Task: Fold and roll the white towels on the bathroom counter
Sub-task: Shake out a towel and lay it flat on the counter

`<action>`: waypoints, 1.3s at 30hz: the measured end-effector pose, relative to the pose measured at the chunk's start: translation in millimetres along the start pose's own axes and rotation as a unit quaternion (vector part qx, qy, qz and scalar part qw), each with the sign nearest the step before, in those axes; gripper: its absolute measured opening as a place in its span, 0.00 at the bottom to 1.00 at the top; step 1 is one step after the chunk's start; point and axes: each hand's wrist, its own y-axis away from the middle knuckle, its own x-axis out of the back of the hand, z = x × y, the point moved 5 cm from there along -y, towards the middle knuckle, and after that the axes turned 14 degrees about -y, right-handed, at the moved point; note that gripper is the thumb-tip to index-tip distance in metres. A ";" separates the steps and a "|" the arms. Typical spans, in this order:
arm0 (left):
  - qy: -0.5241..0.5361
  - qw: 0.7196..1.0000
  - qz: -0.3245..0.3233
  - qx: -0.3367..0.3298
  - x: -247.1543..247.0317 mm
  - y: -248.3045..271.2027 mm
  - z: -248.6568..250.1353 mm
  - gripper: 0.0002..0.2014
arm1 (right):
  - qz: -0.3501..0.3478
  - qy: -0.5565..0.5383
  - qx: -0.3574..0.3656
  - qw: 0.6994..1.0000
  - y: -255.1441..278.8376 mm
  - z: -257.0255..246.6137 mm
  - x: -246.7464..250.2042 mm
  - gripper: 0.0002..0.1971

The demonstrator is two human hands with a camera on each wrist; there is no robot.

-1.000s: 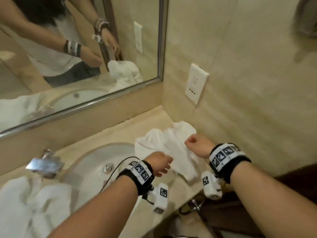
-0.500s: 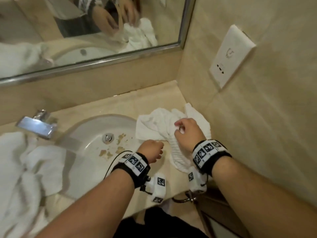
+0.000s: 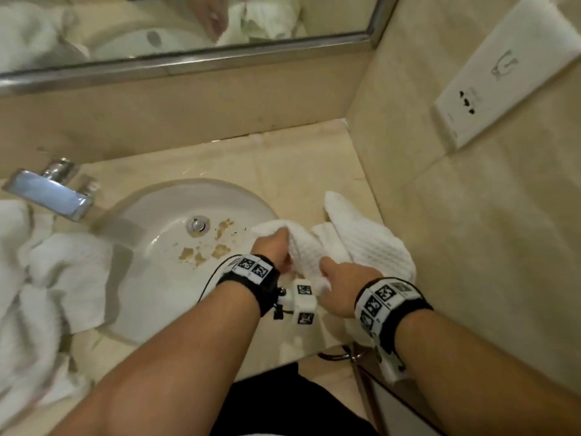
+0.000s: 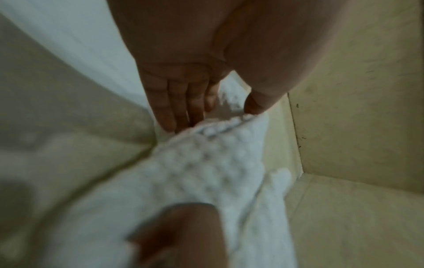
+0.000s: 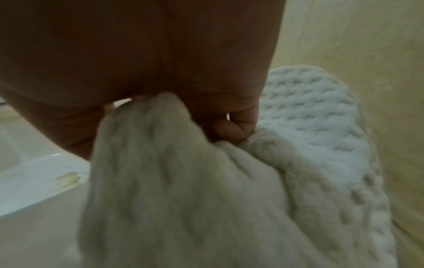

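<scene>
A white waffle-weave towel (image 3: 374, 247) lies crumpled on the beige counter (image 3: 283, 165), between the sink and the right wall. My left hand (image 3: 279, 239) pinches the towel's left edge beside the sink rim. In the left wrist view the towel (image 4: 206, 168) has its hem caught between the thumb and the nearly straight fingers (image 4: 174, 108). My right hand (image 3: 327, 273) grips a bunch of the same towel nearer the counter's front edge. The right wrist view shows its fingers (image 5: 229, 130) curled into the cloth (image 5: 309, 127).
The white sink (image 3: 151, 278) with brown stains lies left of the towel, and a chrome faucet (image 3: 47, 193) stands at its back left. More white towels (image 3: 47, 278) are heaped at the far left. A wall outlet (image 3: 503, 73) sits on the right wall, a mirror (image 3: 188, 26) behind.
The view has tilted down towards the counter. My left hand has moved up and taken hold of the towel's left edge. My right hand has drawn back towards the front edge with cloth in it.
</scene>
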 end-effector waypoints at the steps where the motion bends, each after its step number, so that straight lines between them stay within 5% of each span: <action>1: 0.027 0.999 -0.014 0.016 -5.0 -6.4 2.7 0.31 | -0.012 -0.003 0.001 1.000 4.6 0.3 -6.7 0.25; 4: 0.036 0.997 -0.064 0.040 -15.4 -4.3 13.8 0.38 | -0.041 -0.031 -0.014 0.999 17.7 -0.5 -15.8 0.28; 7: -0.075 0.996 -0.042 -0.027 -10.5 9.1 32.4 0.34 | -0.028 -0.054 -0.029 0.998 26.5 -5.5 -7.0 0.13; 10: 0.022 0.986 -0.130 -0.105 -10.3 27.8 56.4 0.24 | 0.060 -0.065 -0.036 0.995 33.9 -18.5 20.4 0.25; 12: 0.125 0.961 -0.217 -0.114 -6.7 54.2 76.2 0.21 | 0.170 -0.097 -0.027 0.980 38.2 -22.7 47.3 0.29; 15: 0.200 0.917 -0.315 -0.142 5.7 92.7 99.7 0.25 | 0.314 -0.199 0.020 0.928 41.6 -21.4 84.0 0.14; 16: 0.214 0.903 -0.338 -0.155 11.2 103.2 105.4 0.25 | 0.328 -0.201 0.039 0.922 39.9 -21.2 93.5 0.07; 18: 0.241 0.877 -0.373 -0.181 21.7 125.0 115.6 0.26 | 0.288 -0.123 0.037 0.949 27.8 -18.3 99.2 0.22; 21: 0.273 0.860 -0.376 -0.213 40.9 147.5 124.0 0.29 | 0.158 0.008 -0.069 0.985 21.1 1.3 76.2 0.28; 24: 0.294 0.856 -0.357 -0.231 55.5 153.3 127.0 0.31 | 0.030 0.096 -0.121 0.988 34.9 19.9 50.5 0.20; 27: 0.287 0.864 -0.333 -0.246 60.0 158.4 126.2 0.26 | -0.081 0.136 -0.157 0.975 53.8 30.7 28.0 0.26; 31: 0.295 0.865 -0.315 -0.258 57.9 157.9 120.1 0.23 | -0.003 0.028 -0.155 0.987 36.6 39.6 25.2 0.22; 36: 0.315 0.870 -0.262 -0.275 67.4 148.5 111.6 0.21 | 0.184 -0.161 -0.045 0.969 9.8 9.2 69.8 0.06; 39: 0.344 0.879 -0.206 -0.257 85.2 139.6 101.4 0.12 | 0.204 -0.213 0.003 0.955 -13.9 -8.8 78.6 0.12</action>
